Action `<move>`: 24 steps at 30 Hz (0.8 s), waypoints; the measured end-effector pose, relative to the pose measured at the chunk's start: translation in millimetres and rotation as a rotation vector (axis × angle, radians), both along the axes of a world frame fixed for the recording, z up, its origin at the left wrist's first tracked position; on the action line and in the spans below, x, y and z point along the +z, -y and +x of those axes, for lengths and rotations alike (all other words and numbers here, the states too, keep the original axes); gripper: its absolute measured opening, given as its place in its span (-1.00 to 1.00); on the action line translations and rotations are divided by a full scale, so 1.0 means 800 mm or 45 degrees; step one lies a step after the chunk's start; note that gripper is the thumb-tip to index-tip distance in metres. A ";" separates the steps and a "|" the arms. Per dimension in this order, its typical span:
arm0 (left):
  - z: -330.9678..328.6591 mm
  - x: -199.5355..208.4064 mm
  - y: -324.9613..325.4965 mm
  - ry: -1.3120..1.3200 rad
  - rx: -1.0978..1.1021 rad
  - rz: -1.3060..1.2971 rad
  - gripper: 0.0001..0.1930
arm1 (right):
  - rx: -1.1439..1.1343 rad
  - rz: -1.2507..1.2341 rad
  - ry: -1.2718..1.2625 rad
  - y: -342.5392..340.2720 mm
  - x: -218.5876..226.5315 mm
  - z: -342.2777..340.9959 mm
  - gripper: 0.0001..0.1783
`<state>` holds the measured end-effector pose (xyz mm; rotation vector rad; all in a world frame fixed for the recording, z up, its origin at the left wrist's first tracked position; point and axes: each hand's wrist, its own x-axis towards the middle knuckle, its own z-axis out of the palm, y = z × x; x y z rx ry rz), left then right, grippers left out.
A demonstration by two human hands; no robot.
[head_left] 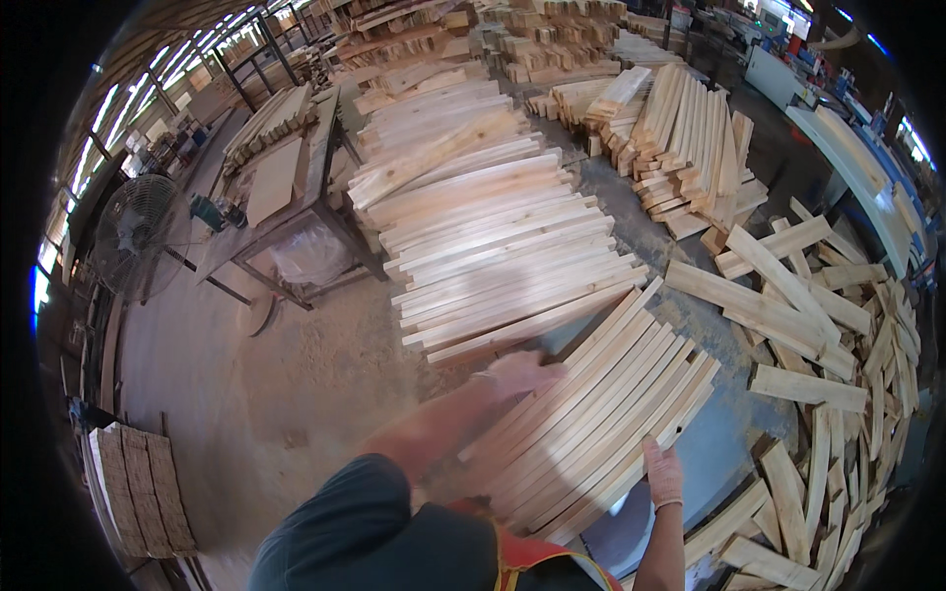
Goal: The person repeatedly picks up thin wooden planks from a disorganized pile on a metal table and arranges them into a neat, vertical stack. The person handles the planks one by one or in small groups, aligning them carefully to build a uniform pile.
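Observation:
A row of pale wooden boards [601, 414], set side by side, lies in front of my body. My left hand [522, 374] grips the row at its far left side, with the fingertips blurred against the outer board. At the opposite side my right hand [664, 475] presses on the outermost board, thumb upward, its other fingers mostly hidden. Between the two hands the boards are squeezed together, their ends uneven. Just beyond them a longer layer of similar boards [503, 236] stretches away, a few lying crosswise on top.
Loose boards [798, 305] are heaped on the right. Further back stands a stack of boards [690, 148]. To the left are a metal table [286, 222], a large fan [133, 236] and a bundled wood stack [143, 488]. Machinery [857, 148] lines the far right.

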<state>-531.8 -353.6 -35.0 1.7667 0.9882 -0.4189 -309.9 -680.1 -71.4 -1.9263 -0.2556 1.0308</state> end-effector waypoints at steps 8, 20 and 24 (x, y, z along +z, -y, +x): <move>0.082 0.034 0.068 0.140 -0.042 0.280 0.04 | -0.419 0.427 -0.164 0.012 -0.015 -0.001 -0.17; 0.089 0.330 0.061 1.108 -0.111 0.643 0.19 | -0.642 0.794 0.823 0.029 0.302 -0.009 -0.15; 0.082 0.294 0.025 1.515 -0.133 0.546 0.22 | -0.678 0.955 1.074 0.032 0.296 -0.025 -0.20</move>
